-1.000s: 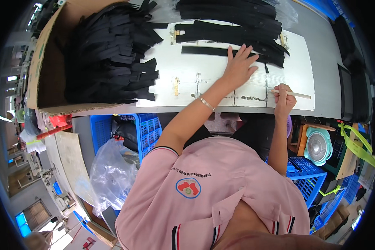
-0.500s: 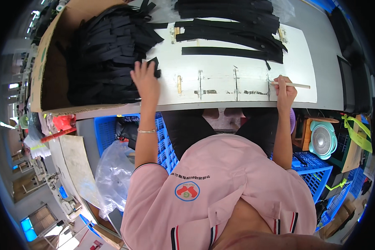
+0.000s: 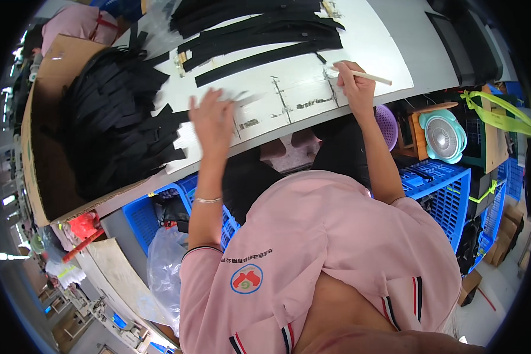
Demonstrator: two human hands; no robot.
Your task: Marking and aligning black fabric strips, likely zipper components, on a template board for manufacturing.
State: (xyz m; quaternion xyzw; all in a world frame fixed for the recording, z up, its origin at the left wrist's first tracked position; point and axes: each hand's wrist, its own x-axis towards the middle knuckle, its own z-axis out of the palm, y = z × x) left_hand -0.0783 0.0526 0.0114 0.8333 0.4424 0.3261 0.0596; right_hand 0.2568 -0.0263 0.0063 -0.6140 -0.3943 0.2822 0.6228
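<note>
My left hand (image 3: 212, 121), smeared by motion, hovers over the white marked board (image 3: 307, 121), just right of a heap of black fabric strips (image 3: 115, 112). One strip end lies close by its thumb side; whether the fingers grip anything is hidden by the blur. A faint grey streak shows beside the fingertips. My right hand (image 3: 357, 88) is closed round a slim white pencil-like stick (image 3: 374, 77), over the board's right side. Beyond both hands, several long black strips (image 3: 265, 59) lie across the board, with a short black scrap (image 3: 320, 58) near their right end.
A cardboard box (image 3: 32, 147) surrounds the strip heap at the left. Dark flat objects (image 3: 445, 44) rest on the grey table at the right. Below its edge are blue crates (image 3: 436, 180), a teal fan (image 3: 444, 137) and a clear plastic bag (image 3: 162, 265).
The whole view has turned and shifted, so the table now slants up to the right. My left hand has moved right from the heap's edge. My right hand still holds the stick.
</note>
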